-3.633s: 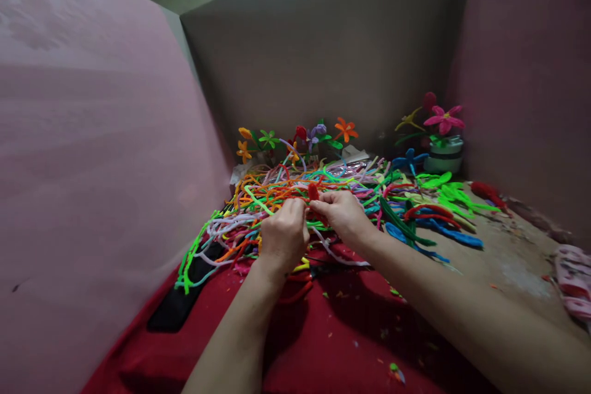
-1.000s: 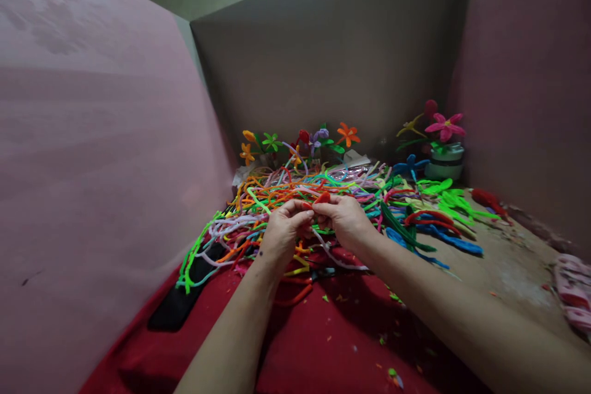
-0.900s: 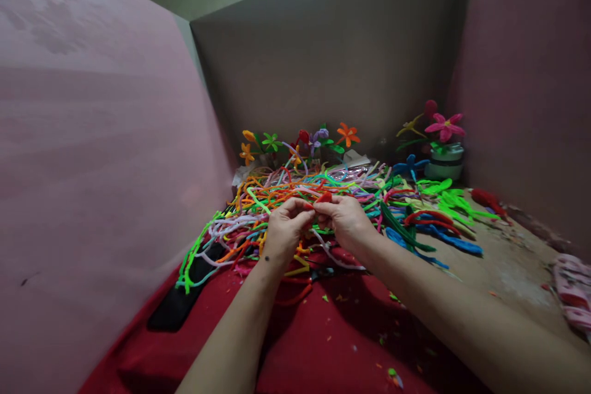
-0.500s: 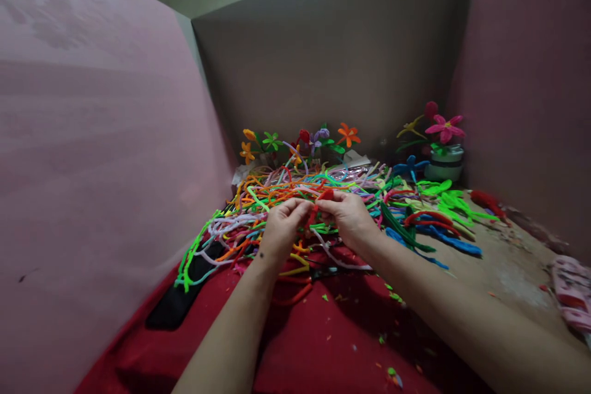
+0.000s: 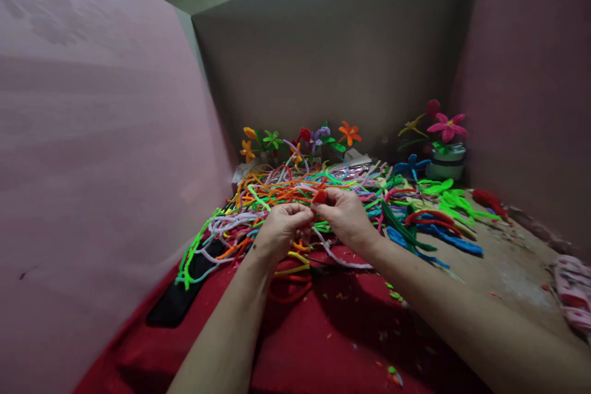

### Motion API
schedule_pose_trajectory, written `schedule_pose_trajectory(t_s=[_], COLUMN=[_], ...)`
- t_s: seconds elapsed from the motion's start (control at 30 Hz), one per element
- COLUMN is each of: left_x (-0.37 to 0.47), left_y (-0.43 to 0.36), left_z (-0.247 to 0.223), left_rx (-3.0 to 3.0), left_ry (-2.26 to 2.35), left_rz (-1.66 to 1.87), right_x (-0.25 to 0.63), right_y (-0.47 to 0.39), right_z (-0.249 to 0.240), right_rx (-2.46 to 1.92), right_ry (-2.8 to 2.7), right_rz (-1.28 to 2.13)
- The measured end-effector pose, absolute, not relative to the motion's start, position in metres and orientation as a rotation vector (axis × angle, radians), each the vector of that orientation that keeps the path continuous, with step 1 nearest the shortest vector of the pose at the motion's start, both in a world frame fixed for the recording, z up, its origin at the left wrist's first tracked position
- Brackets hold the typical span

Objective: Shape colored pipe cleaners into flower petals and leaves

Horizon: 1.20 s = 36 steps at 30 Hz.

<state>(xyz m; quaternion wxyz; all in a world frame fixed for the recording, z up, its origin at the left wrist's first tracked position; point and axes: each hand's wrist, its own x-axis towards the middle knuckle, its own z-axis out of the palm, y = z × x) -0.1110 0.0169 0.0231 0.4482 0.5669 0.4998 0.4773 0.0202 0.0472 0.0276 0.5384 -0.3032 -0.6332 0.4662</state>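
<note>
A red pipe cleaner piece [image 5: 319, 197], bent into a small fuzzy loop, shows at the fingertips of my right hand [image 5: 348, 217], which pinches it. My left hand [image 5: 285, 226] is closed too, its thumb and forefinger meeting the right fingertips on the same piece; the part inside its grip is hidden. Both hands are held over the front of a heap of coloured pipe cleaners [image 5: 249, 221]. Just below them lie scissors with red handles [image 5: 290, 297] and a yellow pipe cleaner [image 5: 295, 268].
Fuzzy flowers [image 5: 349, 132] stand along the back, with a pink one [image 5: 447, 127] in a pale pot [image 5: 446, 163]. A black phone-like slab [image 5: 168, 308] lies left on the red cloth [image 5: 295, 351]. Green scraps [image 5: 394, 295] dot the right side. A pink sandal [image 5: 572, 289] is far right.
My hands have drawn slightly closer together and turned. Less of the red pipe cleaner shows between them now; its loop sits a little lower and further left.
</note>
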Motion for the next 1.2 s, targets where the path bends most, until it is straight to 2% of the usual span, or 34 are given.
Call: schedule_pose_trajectory(t_s=[0.17,0.27,0.33,0.43,0.53,0.63,0.83,1.07,1.2], left_x=[-0.092,-0.088,-0.09,-0.099,-0.109,-0.117,-0.12,-0.091,-0.088], left_y=[0.009,0.006,0.007,0.011,0.015,0.015,0.007,0.002,0.002], left_z=[0.018,0.016,0.017,0.024,0.029,0.03,0.033,0.021,0.02], left_rx=[2.481,2.774,2.643,2.011,1.329,1.122,1.251,2.335,2.251], left_ry=[1.955,2.063,1.968,1.539,1.095,0.945,0.913,1.923,1.864], left_rz=[1.242,1.136,1.304,1.545,1.396,1.16,1.016,1.298,1.357], right_x=[0.016,0.014,0.015,0.019,0.024,0.027,0.026,0.018,0.019], right_y=[0.051,0.049,0.049,0.051,0.053,0.052,0.046,0.05,0.05], right_z=[0.019,0.019,0.022,0.027,0.031,0.034,0.04,0.029,0.029], right_rx=[-0.781,-0.731,-0.676,-0.58,-0.48,-0.381,-0.448,-0.7,-0.669], right_ry=[-1.339,-1.255,-1.221,-1.193,-1.229,-1.293,-1.392,-1.241,-1.246], right_rz=[1.143,1.231,1.285,1.376,1.458,1.532,1.44,1.254,1.285])
